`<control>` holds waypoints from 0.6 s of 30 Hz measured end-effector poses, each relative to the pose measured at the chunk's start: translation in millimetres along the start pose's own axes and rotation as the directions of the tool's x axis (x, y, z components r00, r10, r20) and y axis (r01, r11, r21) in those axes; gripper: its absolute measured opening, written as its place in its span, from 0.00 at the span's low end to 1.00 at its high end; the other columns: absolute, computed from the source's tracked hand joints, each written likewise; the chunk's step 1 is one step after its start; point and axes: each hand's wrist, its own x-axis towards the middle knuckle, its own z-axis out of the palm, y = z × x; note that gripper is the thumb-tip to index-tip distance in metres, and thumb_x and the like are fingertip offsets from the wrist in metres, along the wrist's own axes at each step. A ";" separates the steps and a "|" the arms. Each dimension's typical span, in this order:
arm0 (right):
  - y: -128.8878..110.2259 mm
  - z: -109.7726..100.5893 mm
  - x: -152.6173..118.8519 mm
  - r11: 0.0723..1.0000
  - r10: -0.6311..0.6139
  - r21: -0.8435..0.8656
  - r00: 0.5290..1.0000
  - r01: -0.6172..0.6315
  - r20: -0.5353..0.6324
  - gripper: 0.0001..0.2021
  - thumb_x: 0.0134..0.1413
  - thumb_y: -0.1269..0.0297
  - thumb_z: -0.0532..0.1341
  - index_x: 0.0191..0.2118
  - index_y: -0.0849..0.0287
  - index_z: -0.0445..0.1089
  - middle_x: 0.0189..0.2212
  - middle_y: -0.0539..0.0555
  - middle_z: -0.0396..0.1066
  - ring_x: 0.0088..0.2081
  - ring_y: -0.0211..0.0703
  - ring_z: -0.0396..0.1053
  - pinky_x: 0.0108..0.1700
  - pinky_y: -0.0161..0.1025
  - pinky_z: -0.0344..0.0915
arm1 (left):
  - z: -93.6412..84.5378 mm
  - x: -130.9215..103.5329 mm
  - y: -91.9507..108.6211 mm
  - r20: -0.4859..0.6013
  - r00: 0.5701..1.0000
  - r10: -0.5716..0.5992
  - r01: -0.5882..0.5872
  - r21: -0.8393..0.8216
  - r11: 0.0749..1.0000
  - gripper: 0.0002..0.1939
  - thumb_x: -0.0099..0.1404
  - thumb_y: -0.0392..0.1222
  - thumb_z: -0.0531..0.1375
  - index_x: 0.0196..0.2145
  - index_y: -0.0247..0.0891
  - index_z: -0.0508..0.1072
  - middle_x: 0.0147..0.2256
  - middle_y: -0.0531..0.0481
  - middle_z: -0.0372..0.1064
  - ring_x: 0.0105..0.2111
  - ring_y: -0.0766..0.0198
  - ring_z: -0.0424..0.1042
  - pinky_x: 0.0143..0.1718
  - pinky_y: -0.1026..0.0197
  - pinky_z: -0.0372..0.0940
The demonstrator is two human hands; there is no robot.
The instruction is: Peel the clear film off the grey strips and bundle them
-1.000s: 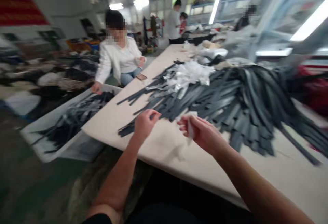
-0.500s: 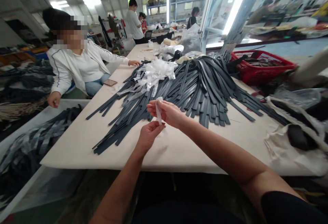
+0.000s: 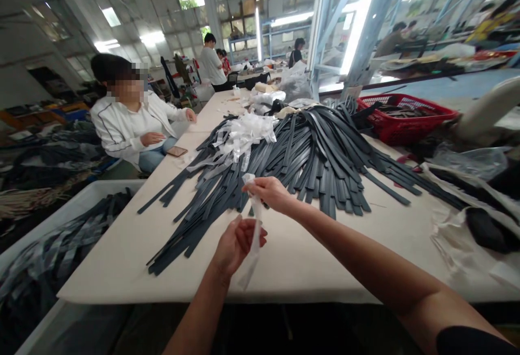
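A thin, translucent white plastic strip [image 3: 257, 217] hangs over the near part of the table. My right hand [image 3: 270, 191] is closed in a pinch on the strip near its upper end. Lower down and to the left is my left hand [image 3: 241, 241], its fingers loosely curled and the thumb apart from them. The strip runs across those fingers, and its loose, blurred tail dangles below. Just beyond both hands, a big heap of dark grey flat strips [image 3: 300, 155] spreads over the table. Crumpled white plastic strips [image 3: 247, 133] lie on the left of that heap.
The cream table [image 3: 142, 284] has a phone [image 3: 177, 151] near its left edge. A co-worker [image 3: 134, 117] sits there, beside a white bin [image 3: 101, 187] of dark strips. A red basket [image 3: 410, 125] stands at the right, near pale cloth [image 3: 450, 236].
My left hand has loosened its pinch and moved down, while the right has closed on the strip, which now hangs longer. The co-worker's hands have shifted. The view has tilted up.
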 end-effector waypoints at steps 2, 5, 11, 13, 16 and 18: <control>-1.2 0.9 -5.0 0.988 -0.074 -0.137 0.997 0.072 -0.008 0.11 0.57 0.61 0.61 0.31 0.61 0.78 0.19 0.45 0.64 0.20 0.31 0.56 0.24 0.31 0.50 | 0.8 7.7 -2.4 -0.065 0.993 0.095 -0.089 0.082 0.993 0.31 0.51 0.64 0.67 0.39 0.33 0.78 0.36 0.41 0.78 0.34 0.58 0.76 0.35 0.60 0.68; -3.1 4.2 -13.8 0.930 -0.200 -0.311 0.980 0.195 0.018 0.12 0.55 0.64 0.62 0.23 0.61 0.74 0.17 0.44 0.60 0.23 0.31 0.56 0.27 0.31 0.49 | 4.0 23.3 -10.0 -0.193 0.939 0.284 -0.239 0.228 0.944 0.29 0.44 0.58 0.73 0.39 0.36 0.78 0.35 0.46 0.77 0.35 0.61 0.75 0.36 0.63 0.67; -3.4 2.5 -20.0 0.809 -0.337 -0.479 0.937 0.341 0.097 0.17 0.55 0.67 0.64 0.17 0.61 0.64 0.18 0.44 0.56 0.24 0.30 0.57 0.27 0.30 0.49 | 0.9 45.9 -32.4 -0.263 0.909 0.322 -0.260 0.245 0.934 0.28 0.36 0.57 0.76 0.30 0.35 0.78 0.25 0.49 0.76 0.25 0.64 0.73 0.30 0.64 0.67; -3.8 0.4 -21.6 0.795 -0.355 -0.489 0.929 0.358 0.103 0.17 0.55 0.66 0.64 0.17 0.61 0.64 0.19 0.44 0.56 0.24 0.30 0.58 0.27 0.30 0.50 | -2.3 48.7 -39.2 -0.267 0.911 0.315 -0.255 0.234 0.938 0.27 0.34 0.56 0.76 0.28 0.35 0.78 0.26 0.48 0.77 0.26 0.61 0.74 0.31 0.62 0.69; -4.4 0.1 -25.7 0.825 -0.374 -0.414 0.921 0.386 0.112 0.14 0.54 0.65 0.65 0.20 0.61 0.68 0.22 0.44 0.60 0.26 0.30 0.62 0.28 0.29 0.53 | -5.5 52.7 -44.5 -0.274 0.899 0.342 -0.299 0.188 0.935 0.30 0.30 0.55 0.77 0.31 0.38 0.80 0.31 0.45 0.79 0.33 0.53 0.77 0.35 0.58 0.71; -4.8 1.9 -28.8 0.875 -0.356 -0.308 0.927 0.374 0.114 0.13 0.53 0.64 0.65 0.21 0.61 0.70 0.24 0.45 0.62 0.27 0.30 0.63 0.29 0.28 0.54 | -7.7 55.8 -43.6 -0.304 0.877 0.372 -0.340 0.156 0.927 0.32 0.29 0.54 0.77 0.34 0.39 0.81 0.35 0.44 0.80 0.37 0.49 0.78 0.36 0.57 0.71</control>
